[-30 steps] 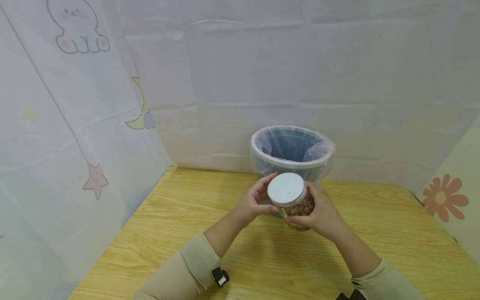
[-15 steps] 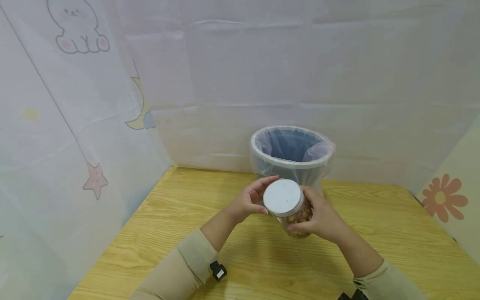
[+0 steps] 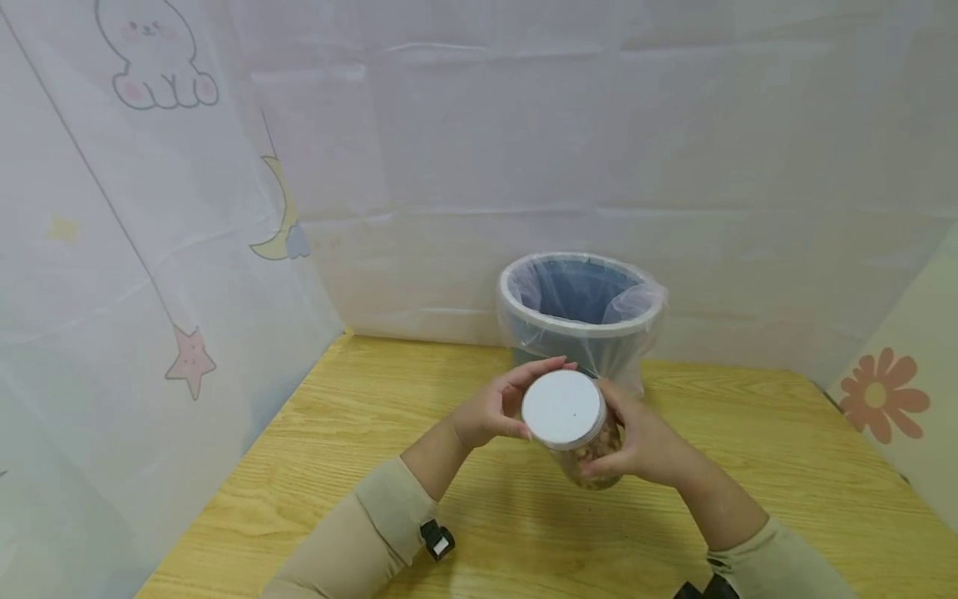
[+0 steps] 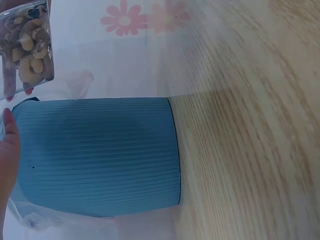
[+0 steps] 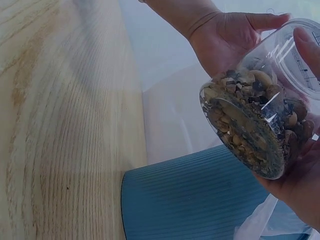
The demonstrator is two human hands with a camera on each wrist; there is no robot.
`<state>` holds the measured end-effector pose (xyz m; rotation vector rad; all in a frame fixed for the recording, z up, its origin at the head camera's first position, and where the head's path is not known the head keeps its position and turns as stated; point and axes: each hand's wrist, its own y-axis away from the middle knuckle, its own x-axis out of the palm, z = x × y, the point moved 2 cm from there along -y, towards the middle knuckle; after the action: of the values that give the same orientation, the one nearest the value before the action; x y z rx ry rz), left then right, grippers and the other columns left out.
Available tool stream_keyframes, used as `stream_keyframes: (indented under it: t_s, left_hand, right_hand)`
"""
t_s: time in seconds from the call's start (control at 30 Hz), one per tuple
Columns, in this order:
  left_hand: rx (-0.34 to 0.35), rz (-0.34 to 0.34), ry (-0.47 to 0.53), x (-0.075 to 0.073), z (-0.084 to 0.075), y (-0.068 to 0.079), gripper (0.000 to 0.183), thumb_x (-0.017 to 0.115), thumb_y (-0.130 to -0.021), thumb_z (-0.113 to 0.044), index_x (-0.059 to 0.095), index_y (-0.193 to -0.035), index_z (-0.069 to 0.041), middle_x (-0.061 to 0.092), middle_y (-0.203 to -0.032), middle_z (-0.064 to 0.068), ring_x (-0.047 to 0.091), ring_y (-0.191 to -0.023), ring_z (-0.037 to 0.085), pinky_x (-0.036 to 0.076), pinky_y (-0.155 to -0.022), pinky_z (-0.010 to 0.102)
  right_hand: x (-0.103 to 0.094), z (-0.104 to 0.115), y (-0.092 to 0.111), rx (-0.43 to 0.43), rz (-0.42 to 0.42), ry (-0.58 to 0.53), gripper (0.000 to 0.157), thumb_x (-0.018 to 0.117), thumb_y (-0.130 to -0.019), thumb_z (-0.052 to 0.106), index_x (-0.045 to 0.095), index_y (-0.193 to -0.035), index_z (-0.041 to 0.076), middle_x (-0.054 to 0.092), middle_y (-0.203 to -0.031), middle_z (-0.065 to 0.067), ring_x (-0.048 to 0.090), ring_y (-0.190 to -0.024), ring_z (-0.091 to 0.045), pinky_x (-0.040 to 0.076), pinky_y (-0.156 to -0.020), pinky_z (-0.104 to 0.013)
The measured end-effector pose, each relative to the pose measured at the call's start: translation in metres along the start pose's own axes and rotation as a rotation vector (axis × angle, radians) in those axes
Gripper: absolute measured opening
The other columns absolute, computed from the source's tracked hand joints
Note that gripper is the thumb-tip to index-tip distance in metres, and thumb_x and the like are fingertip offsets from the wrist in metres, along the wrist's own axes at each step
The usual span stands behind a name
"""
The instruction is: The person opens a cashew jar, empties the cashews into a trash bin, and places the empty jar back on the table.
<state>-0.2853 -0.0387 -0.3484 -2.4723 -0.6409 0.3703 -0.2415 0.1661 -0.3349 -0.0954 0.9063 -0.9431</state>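
A clear jar [image 5: 250, 117] of mixed nuts and dark bits is held tilted above the table, its white-topped lid [image 3: 563, 409] facing up toward the head camera. My right hand [image 3: 654, 441] grips the jar's body, thumb on the near side and fingers round the far side. At the lid's left edge, my left hand [image 3: 479, 414] curls its thumb and fingers around the rim; its palm shows behind the jar in the right wrist view. Only the jar's nut-filled lower part [image 4: 32, 55] and part of the left hand [image 4: 7, 160] appear in the left wrist view.
A ribbed blue bin [image 4: 100, 155] stands behind the jar at the back of the wooden table [image 3: 359, 383]. Its white rim [image 3: 584, 327] carries a thin clear liner bag [image 3: 636, 301]. Printed cloth [image 3: 479, 150] hangs around the table's back and sides.
Both hands have brought the jar down and slightly left, nearer the head camera. Its lid now faces that camera more squarely. The bin has stayed put.
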Motion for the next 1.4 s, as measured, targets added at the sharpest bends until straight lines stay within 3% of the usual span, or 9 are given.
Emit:
stream_keyframes:
  t_s: [0.23, 0.43, 0.73, 0.83, 1.03, 1.27, 1.4]
  left_hand:
    - [-0.016, 0.053, -0.003, 0.004, 0.0003, 0.0003, 0.11, 0.074, -0.069, -0.047, 0.011, -0.144, 0.003, 0.017, -0.148, 0.022, 0.026, -0.134, 0.024, 0.026, -0.107, 0.042]
    - [-0.016, 0.057, -0.004, 0.0061, 0.001, 0.0009, 0.109, 0.075, -0.07, -0.045, 0.01, -0.144, 0.003, 0.016, -0.149, 0.021, 0.027, -0.133, 0.024, 0.028, -0.105, 0.042]
    - [-0.032, -0.019, -0.025, 0.0079, 0.0005, 0.0015, 0.106, 0.076, -0.069, -0.045, 0.017, -0.143, 0.002, 0.039, -0.138, -0.004, 0.035, -0.126, 0.018, 0.031, -0.104, 0.041]
    - [-0.037, -0.037, -0.03, 0.0082, 0.0004, 0.0021, 0.106, 0.076, -0.068, -0.046, 0.018, -0.143, 0.002, 0.039, -0.139, 0.004, 0.036, -0.125, 0.018, 0.031, -0.103, 0.04]
    - [-0.032, -0.078, -0.052, 0.0081, 0.0021, 0.0049, 0.104, 0.074, -0.069, -0.049, 0.02, -0.143, 0.0, 0.039, -0.138, 0.005, 0.036, -0.124, 0.02, 0.031, -0.103, 0.041]
    - [-0.022, -0.12, -0.033, 0.0078, 0.0026, 0.0064, 0.103, 0.075, -0.07, -0.046, 0.019, -0.144, 0.0, 0.034, -0.14, 0.014, 0.036, -0.124, 0.02, 0.031, -0.103, 0.04]
    - [-0.016, -0.152, -0.039, 0.0069, 0.0038, 0.0071, 0.103, 0.075, -0.07, -0.046, 0.019, -0.143, 0.0, 0.03, -0.144, 0.015, 0.035, -0.125, 0.02, 0.031, -0.102, 0.038]
  right_hand:
    - [0.0005, -0.0018, 0.002, -0.034, 0.047, -0.053, 0.09, 0.085, -0.059, 0.01, 0.038, -0.135, 0.013, 0.046, -0.125, -0.005, 0.046, -0.112, -0.011, 0.04, -0.091, -0.024]
    - [0.001, -0.003, 0.003, -0.026, 0.065, -0.082, 0.089, 0.085, -0.06, 0.009, 0.037, -0.135, 0.013, 0.047, -0.125, -0.004, 0.046, -0.112, -0.011, 0.039, -0.092, -0.024]
    - [0.0005, -0.0036, 0.001, -0.015, 0.044, -0.065, 0.093, 0.085, -0.058, 0.009, 0.036, -0.137, 0.015, 0.045, -0.127, -0.004, 0.044, -0.114, -0.011, 0.038, -0.093, -0.024]
    - [0.0009, -0.0046, 0.0011, 0.006, 0.032, -0.051, 0.093, 0.085, -0.059, 0.012, 0.035, -0.138, 0.016, 0.044, -0.128, -0.004, 0.043, -0.115, -0.01, 0.038, -0.093, -0.025]
    - [0.0026, -0.0068, 0.0003, 0.029, 0.004, -0.02, 0.094, 0.086, -0.06, 0.016, 0.035, -0.138, 0.018, 0.044, -0.128, -0.003, 0.043, -0.115, -0.01, 0.039, -0.093, -0.026]
    - [0.0053, -0.0079, -0.0007, 0.095, -0.034, 0.016, 0.09, 0.086, -0.06, 0.024, 0.037, -0.136, 0.02, 0.047, -0.124, 0.001, 0.046, -0.113, -0.015, 0.039, -0.091, -0.047]
    - [0.0068, -0.0085, -0.0019, 0.119, -0.073, 0.051, 0.09, 0.086, -0.057, 0.028, 0.039, -0.133, 0.017, 0.05, -0.123, 0.0, 0.047, -0.112, -0.015, 0.039, -0.091, -0.045]
